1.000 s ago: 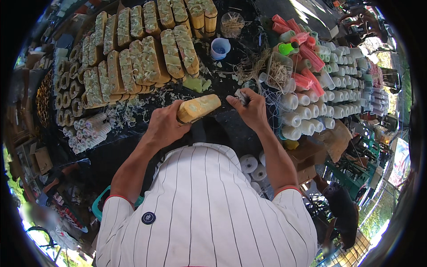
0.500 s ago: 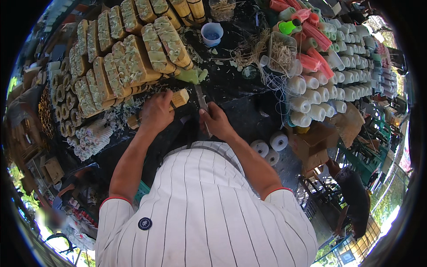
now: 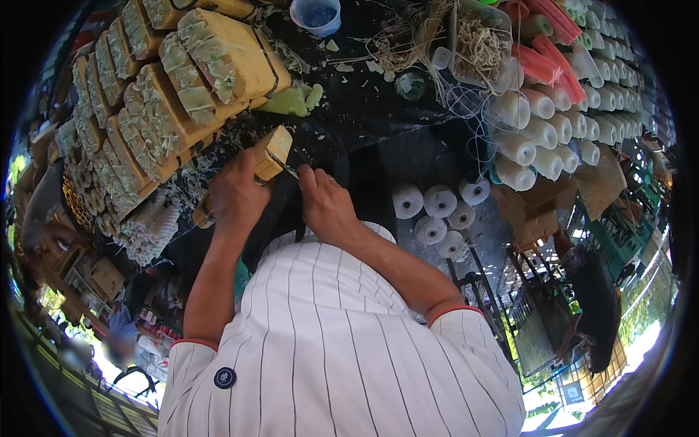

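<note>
Block (image 3: 274, 149) sits at 10–11 o'clock, in the left hand (image 3: 237, 191), fingers wrapped round it. Right hand (image 3: 326, 204), just under centre, has its fingers closed round a knife (image 3: 292, 172); tip at or just beside the block, contact can't tell. Progress: held block looks bare yellow on its visible end, no green coat showing there; rest hidden by the hand. Stacked blocks (image 3: 244, 54) farther out at 10–11 carry rough green coats. Green lump (image 3: 287, 102) at 11, on the tabletop (image 3: 353, 113). How much cutting is left, can't tell.
</note>
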The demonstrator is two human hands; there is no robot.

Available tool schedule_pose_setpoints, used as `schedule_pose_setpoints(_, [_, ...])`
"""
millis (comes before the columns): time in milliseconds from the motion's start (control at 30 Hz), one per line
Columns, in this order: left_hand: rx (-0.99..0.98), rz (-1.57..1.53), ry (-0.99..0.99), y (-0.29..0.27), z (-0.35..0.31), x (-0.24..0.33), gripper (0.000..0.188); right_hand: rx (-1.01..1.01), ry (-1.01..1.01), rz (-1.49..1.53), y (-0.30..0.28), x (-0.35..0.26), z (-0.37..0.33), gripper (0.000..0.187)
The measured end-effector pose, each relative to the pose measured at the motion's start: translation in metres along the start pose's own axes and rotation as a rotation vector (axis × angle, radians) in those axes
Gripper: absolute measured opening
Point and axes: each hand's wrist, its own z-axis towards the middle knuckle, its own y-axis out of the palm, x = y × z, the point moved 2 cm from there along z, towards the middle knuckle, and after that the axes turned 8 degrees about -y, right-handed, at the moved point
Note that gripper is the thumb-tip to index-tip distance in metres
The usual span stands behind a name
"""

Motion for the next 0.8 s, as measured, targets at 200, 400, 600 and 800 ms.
schedule_pose_setpoints(200, [-0.02, 0.015, -0.071, 0.002, 0.004, -0.002, 0.054, 0.018, 0.017, 0.031, 0.011, 0.003, 0.006, 0.033])
schedule_pose_setpoints(400, [-0.03, 0.007, -0.053, -0.003, 0.005, 0.004, 0.052, -0.032, 0.107, 0.017, 0.025, 0.017, 0.01, 0.023])
schedule_pose_setpoints(600, [-0.035, 0.013, -0.066, -0.001, 0.008, -0.001, 0.05, -0.055, 0.073, 0.073, 0.015, 0.015, 0.018, 0.022])
schedule_pose_setpoints(800, [-0.014, 0.007, -0.021, 0.0, 0.006, 0.001, 0.05, -0.064, 0.079, 0.022, 0.031, 0.036, 0.024, 0.018])
